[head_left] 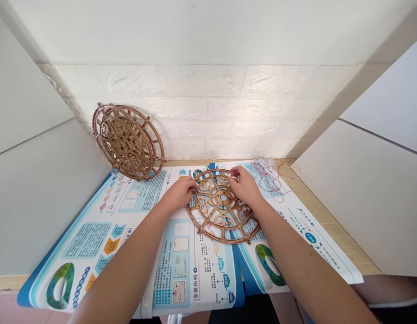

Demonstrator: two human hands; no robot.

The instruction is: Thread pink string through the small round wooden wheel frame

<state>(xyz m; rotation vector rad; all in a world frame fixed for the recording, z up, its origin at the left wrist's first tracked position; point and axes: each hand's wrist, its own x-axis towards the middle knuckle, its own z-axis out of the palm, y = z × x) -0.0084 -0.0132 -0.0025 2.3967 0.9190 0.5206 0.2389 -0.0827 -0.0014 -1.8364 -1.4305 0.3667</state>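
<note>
A round brown fretwork wheel lies flat on printed posters on the table. My left hand grips its left rim with curled fingers. On the wheel's upper right rests my right hand, fingers pinched at the rim near a thin pink string that runs around the edge. A loose tangle of pink string lies just right of that hand.
A second, thicker fretwork wheel leans against the white brick wall at the back left. Blue printed posters cover the wooden table. White panels close in both sides.
</note>
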